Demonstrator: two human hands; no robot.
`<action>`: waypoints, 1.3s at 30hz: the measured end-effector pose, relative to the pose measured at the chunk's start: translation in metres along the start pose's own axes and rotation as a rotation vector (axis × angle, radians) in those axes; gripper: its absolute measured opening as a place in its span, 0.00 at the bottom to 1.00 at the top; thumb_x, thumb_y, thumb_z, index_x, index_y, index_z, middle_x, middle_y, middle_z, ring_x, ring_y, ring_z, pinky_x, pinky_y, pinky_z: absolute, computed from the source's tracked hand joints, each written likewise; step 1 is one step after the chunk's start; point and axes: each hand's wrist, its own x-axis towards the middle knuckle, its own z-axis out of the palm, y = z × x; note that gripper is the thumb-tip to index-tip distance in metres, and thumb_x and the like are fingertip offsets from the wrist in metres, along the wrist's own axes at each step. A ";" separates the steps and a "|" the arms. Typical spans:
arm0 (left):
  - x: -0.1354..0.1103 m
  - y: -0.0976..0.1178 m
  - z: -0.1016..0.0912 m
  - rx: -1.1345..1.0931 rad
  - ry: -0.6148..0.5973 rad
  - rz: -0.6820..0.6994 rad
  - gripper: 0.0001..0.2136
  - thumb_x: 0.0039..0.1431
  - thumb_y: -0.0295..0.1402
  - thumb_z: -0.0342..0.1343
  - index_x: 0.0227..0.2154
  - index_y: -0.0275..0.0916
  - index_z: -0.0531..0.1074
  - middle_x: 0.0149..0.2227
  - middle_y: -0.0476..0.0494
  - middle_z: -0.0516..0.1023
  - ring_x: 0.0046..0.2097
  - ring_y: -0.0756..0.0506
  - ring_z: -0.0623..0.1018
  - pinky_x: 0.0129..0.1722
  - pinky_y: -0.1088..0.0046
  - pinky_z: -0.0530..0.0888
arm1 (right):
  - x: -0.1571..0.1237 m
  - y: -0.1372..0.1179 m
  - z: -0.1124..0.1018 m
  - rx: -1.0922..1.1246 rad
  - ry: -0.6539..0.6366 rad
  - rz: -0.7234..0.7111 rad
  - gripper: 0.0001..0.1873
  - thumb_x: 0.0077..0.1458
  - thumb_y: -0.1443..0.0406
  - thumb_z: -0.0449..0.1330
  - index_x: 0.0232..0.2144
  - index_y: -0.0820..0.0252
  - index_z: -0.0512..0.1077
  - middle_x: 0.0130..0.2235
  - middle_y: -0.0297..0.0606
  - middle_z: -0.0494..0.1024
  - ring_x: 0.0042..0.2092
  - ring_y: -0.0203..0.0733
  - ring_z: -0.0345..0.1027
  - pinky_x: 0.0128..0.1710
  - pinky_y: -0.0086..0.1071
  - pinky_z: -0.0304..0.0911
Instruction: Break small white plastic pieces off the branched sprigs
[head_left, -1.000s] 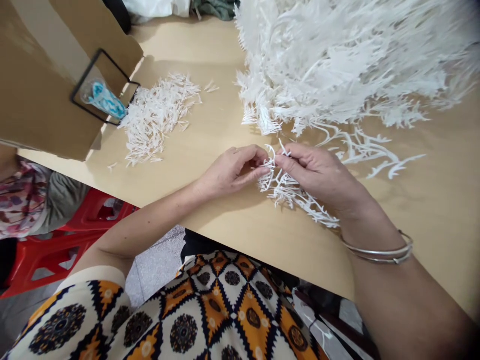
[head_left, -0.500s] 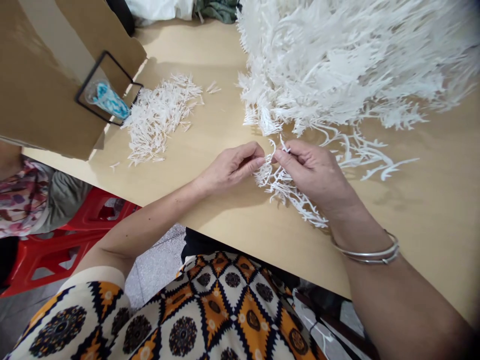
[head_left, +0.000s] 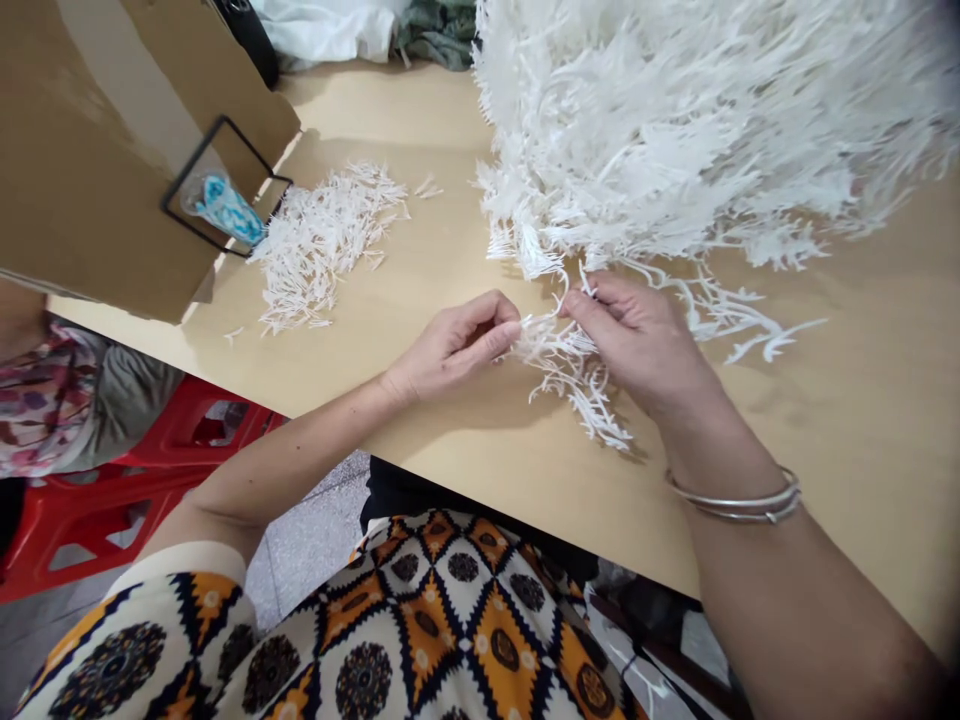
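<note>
My right hand [head_left: 641,345] is closed in a pinch on a white branched plastic sprig [head_left: 561,288], whose thin prongs poke out past the fingertips. Thumb and forefinger of my left hand [head_left: 457,348] pinch at the sprig's left side, where the white tips are blurred. Below and between the hands lies a small bunch of white branched pieces [head_left: 581,385] on the table. Behind my right hand, more loose white branches [head_left: 750,318] spread out under the edge of a big white heap [head_left: 675,130]. What sits inside the finger pads is hidden.
Small white pieces lie in a pile [head_left: 319,245] at left. Beside it, a black wire frame [head_left: 217,125] and a clear cup with blue-and-white contents [head_left: 229,210] stand against a cardboard box [head_left: 75,160]. A seated person's patterned clothing [head_left: 37,410] and red stools [head_left: 105,510] show at lower left.
My hands have drawn slightly apart, the right one shifting a little to the right. White prongs between them are now blurred. The view has tilted slightly.
</note>
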 end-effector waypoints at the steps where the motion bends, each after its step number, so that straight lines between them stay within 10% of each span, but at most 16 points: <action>1: 0.000 -0.002 -0.001 0.003 0.031 0.007 0.17 0.77 0.48 0.56 0.39 0.40 0.70 0.31 0.51 0.72 0.31 0.54 0.71 0.32 0.76 0.70 | -0.002 0.002 -0.002 0.037 -0.026 0.015 0.18 0.67 0.51 0.66 0.29 0.53 0.72 0.26 0.32 0.64 0.31 0.39 0.57 0.31 0.37 0.52; 8: 0.003 -0.006 -0.001 0.080 0.354 0.027 0.17 0.77 0.51 0.55 0.39 0.42 0.69 0.33 0.52 0.73 0.31 0.55 0.74 0.36 0.76 0.75 | -0.005 -0.001 -0.019 0.270 -0.316 0.167 0.19 0.64 0.49 0.68 0.29 0.53 0.73 0.24 0.30 0.66 0.25 0.36 0.57 0.26 0.35 0.50; 13: 0.007 -0.024 -0.015 0.305 0.591 0.012 0.18 0.77 0.53 0.53 0.40 0.44 0.66 0.33 0.51 0.70 0.33 0.51 0.72 0.38 0.71 0.74 | -0.006 -0.004 -0.020 0.255 -0.284 0.124 0.22 0.63 0.48 0.70 0.26 0.53 0.71 0.24 0.30 0.64 0.26 0.35 0.55 0.27 0.34 0.50; 18: 0.003 -0.037 -0.037 0.561 0.995 0.043 0.19 0.70 0.49 0.63 0.54 0.50 0.63 0.59 0.38 0.68 0.58 0.40 0.71 0.58 0.55 0.73 | -0.006 0.005 -0.013 0.249 -0.224 0.117 0.25 0.63 0.44 0.69 0.27 0.53 0.69 0.25 0.30 0.64 0.27 0.36 0.55 0.27 0.35 0.51; 28: 0.002 -0.009 0.009 0.812 0.253 0.237 0.23 0.71 0.60 0.57 0.45 0.43 0.78 0.58 0.35 0.77 0.59 0.34 0.74 0.65 0.47 0.60 | -0.010 -0.001 0.005 0.107 -0.092 0.022 0.24 0.68 0.48 0.64 0.27 0.53 0.64 0.27 0.31 0.60 0.30 0.38 0.54 0.30 0.37 0.51; 39: 0.006 -0.010 0.005 0.731 0.149 0.221 0.22 0.80 0.53 0.47 0.37 0.43 0.73 0.41 0.46 0.83 0.46 0.43 0.78 0.54 0.57 0.61 | -0.013 -0.014 0.013 -0.021 -0.059 -0.033 0.24 0.69 0.48 0.62 0.27 0.53 0.65 0.27 0.33 0.62 0.32 0.40 0.55 0.36 0.40 0.52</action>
